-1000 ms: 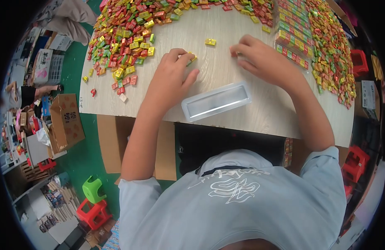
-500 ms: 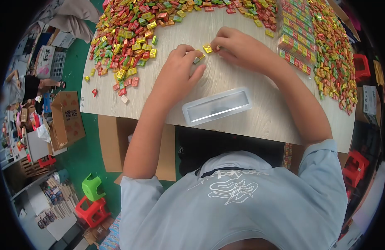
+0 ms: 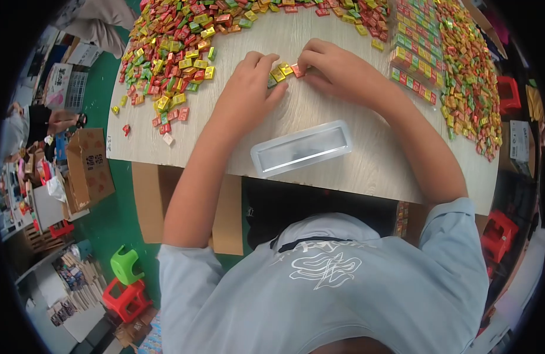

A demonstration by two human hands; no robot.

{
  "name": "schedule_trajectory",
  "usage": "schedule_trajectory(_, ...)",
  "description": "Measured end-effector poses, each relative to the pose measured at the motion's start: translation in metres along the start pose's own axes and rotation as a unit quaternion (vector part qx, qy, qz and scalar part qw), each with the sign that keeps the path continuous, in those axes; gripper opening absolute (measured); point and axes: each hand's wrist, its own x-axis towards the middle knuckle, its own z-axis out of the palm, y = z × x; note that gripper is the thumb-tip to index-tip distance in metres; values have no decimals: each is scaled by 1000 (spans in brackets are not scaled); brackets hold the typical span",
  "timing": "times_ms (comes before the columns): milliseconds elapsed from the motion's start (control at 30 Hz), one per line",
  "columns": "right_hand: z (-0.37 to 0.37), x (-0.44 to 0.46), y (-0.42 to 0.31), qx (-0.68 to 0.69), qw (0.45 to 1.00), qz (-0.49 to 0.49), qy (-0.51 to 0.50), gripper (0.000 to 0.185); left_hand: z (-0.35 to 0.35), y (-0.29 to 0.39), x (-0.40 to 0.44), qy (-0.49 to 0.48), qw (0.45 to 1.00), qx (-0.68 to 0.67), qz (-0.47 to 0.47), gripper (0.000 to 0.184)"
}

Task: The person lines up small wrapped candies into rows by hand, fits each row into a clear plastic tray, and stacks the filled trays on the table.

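Row of blocks (image 3: 278,74) between left hand (image 3: 247,87), grip slightly spread, and right hand (image 3: 338,69), grip pinching red block (image 3: 296,71).

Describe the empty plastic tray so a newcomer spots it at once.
Start at the pale wood-grain table, in front of the person in the grey-blue shirt. Near its front edge lies a long, shallow, see-through tray, slightly aslant. Unlike the stacked clear packs further right, filled with colourful pieces, it holds nothing.
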Motion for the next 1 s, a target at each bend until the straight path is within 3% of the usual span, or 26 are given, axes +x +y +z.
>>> schedule_trajectory(200, 11, 3, 3, 11, 998, -18, 53, 18, 1, -2, 7, -23, 1000, 5, -20, 33)
schedule_trajectory(567, 7, -11, -27, 33, 999, -36, -8, 16, -5, 11, -24, -11, 999, -31, -13, 29)
schedule_trajectory(767, -9, -4, -22, 39, 998, 0, -58, 15, -1, 5, -29, 14, 999, -26, 13, 31)
schedule_trajectory(833, -22, 10, -2, 37, 998, 57, 2, 18, 0, 2, -30, 22, 999, -21, 16, 32)
schedule_trajectory(933, -28, 38, 41, -25, 990, 121, 71, 24, 2, 0, -31, 21, 999, -43, 17, 34)
schedule_trajectory(1000, -25, 51, 62, -257, 946, 171, 95, 27, 1, -1, -30, 13, 998, -67, 5, 35)
